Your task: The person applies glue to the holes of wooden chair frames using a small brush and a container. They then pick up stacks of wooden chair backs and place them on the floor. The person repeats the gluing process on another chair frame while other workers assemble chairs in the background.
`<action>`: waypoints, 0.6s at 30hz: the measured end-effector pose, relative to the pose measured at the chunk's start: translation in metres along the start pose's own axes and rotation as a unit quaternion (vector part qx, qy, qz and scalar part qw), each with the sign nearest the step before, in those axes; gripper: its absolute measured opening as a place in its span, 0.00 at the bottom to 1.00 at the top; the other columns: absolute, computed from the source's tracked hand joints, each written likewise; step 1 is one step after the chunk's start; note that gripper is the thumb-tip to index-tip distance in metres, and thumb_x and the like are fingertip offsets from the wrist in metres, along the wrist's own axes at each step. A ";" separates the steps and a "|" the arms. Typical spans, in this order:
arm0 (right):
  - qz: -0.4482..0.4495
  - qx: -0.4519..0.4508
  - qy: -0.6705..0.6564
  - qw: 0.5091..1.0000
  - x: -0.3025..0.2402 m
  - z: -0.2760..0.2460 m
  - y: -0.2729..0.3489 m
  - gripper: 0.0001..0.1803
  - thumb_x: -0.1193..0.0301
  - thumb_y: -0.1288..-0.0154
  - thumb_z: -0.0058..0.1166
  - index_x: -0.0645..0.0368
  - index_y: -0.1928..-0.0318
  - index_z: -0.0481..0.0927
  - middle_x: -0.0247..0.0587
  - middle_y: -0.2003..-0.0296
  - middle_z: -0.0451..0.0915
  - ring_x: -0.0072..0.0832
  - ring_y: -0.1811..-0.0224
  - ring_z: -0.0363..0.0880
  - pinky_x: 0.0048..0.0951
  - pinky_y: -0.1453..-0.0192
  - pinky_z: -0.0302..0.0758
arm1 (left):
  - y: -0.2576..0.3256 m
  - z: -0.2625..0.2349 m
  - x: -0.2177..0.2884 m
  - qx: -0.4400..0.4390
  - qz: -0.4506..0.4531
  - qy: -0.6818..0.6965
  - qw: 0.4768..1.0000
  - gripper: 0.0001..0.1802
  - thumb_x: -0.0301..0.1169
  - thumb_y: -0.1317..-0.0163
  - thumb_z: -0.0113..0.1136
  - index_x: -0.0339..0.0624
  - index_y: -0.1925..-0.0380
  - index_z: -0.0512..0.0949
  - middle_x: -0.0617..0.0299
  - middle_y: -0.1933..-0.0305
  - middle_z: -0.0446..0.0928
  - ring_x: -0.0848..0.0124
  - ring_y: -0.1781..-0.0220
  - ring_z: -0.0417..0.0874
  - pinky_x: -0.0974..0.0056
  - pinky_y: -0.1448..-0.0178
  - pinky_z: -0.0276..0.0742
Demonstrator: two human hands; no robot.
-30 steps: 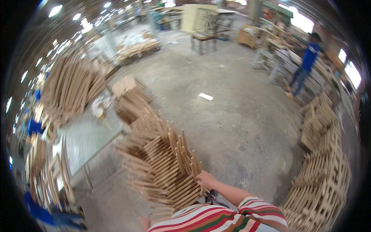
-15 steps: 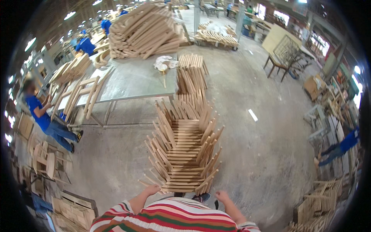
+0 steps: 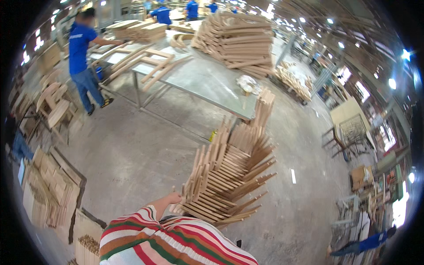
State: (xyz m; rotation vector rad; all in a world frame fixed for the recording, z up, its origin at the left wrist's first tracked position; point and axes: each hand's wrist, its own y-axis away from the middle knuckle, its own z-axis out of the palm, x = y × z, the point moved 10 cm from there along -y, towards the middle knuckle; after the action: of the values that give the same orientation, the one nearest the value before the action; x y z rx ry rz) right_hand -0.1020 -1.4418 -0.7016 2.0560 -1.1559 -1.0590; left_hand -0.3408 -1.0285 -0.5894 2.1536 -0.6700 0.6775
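Note:
A long row of pale wooden chair frames (image 3: 221, 185), nested one behind another with legs pointing up and outward, stands on the floor in front of me. My left hand (image 3: 175, 198) is at the near left corner of the row, its fingers curled against the nearest wooden frame (image 3: 194, 213). Exactly how the fingers wrap the wood is too small to make out. My right hand is out of sight. Only a small dark thing shows beside my striped sweater at its right.
A metal-topped table (image 3: 207, 90) carries stacked curved wood parts (image 3: 238, 42), assembled frames (image 3: 154, 62) and a white cloth (image 3: 248, 84). At its left end stands a person in blue (image 3: 81, 53). Wooden panels (image 3: 53, 190) lean at the lower left; a chair (image 3: 338, 141) stands right.
My view has swung, so the row now slants up to the right and the table sits nearer the middle. My right hand has left the picture; my left hand stays at the row's near corner.

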 end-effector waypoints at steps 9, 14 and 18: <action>-0.106 0.035 -0.151 0.982 -0.115 -0.040 0.007 0.23 0.65 0.44 0.54 0.65 0.50 0.73 0.48 0.65 0.81 0.29 0.69 0.80 0.28 0.64 0.75 | 0.095 0.021 -0.131 -0.022 -0.125 -0.138 0.982 0.23 0.44 0.48 0.47 0.37 0.66 0.81 0.44 0.58 0.77 0.50 0.55 0.78 0.52 0.48 0.72; -0.104 0.063 -0.213 0.969 -0.102 -0.026 0.045 0.20 0.69 0.42 0.51 0.66 0.51 0.73 0.43 0.65 0.79 0.26 0.72 0.79 0.25 0.72 0.73 | 0.123 0.065 -0.113 -0.081 -0.045 -0.169 0.981 0.21 0.43 0.50 0.48 0.39 0.66 0.80 0.45 0.62 0.78 0.50 0.58 0.79 0.51 0.52 0.72; -0.086 0.047 -0.293 0.951 -0.028 0.042 0.079 0.18 0.64 0.42 0.51 0.65 0.55 0.76 0.47 0.67 0.81 0.29 0.72 0.79 0.31 0.69 0.75 | 0.124 0.089 -0.061 -0.114 0.020 -0.124 0.986 0.22 0.44 0.48 0.49 0.42 0.57 0.77 0.47 0.56 0.77 0.52 0.53 0.77 0.54 0.48 0.71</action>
State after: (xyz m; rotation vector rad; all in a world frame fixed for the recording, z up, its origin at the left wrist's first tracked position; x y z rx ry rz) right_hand -0.1815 -1.4584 -0.6540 1.9982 -1.3336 -1.8154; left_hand -0.4433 -1.1540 -0.6168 2.0321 -0.8792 0.3366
